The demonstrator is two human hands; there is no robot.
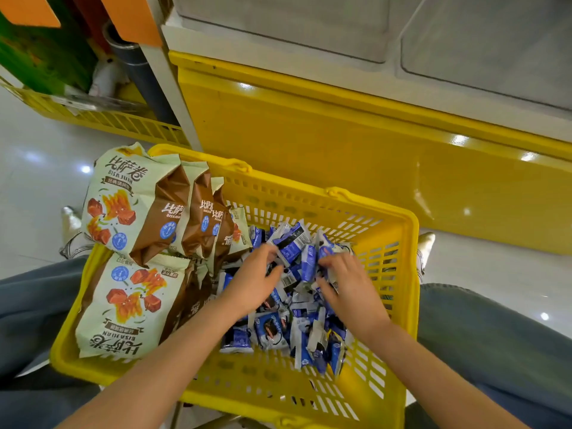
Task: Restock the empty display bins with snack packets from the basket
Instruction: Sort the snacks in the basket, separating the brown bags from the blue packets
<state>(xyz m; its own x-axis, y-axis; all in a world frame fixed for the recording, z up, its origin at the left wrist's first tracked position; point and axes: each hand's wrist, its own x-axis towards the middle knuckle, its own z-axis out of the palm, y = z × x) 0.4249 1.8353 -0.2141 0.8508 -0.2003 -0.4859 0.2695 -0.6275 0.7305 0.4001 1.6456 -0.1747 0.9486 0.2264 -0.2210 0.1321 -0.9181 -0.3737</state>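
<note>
skip large green packs [123, 212] at basket [405, 224] left. with left hand [252, 283] fingers [263, 252] curled on small blue packets [272, 332] mid-basket, right hand [349, 286] gripping same pile: press inward, squeeze bundle tight, lift together toward empty bins [483, 57] above right.

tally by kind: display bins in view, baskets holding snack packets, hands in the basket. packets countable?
Clear display bins: 2
Yellow basket holding packets: 1
Hands in the basket: 2, left hand and right hand, both gripping small blue packets
Total: 5
Blue packets and large bags overlap: no firm count.
</note>
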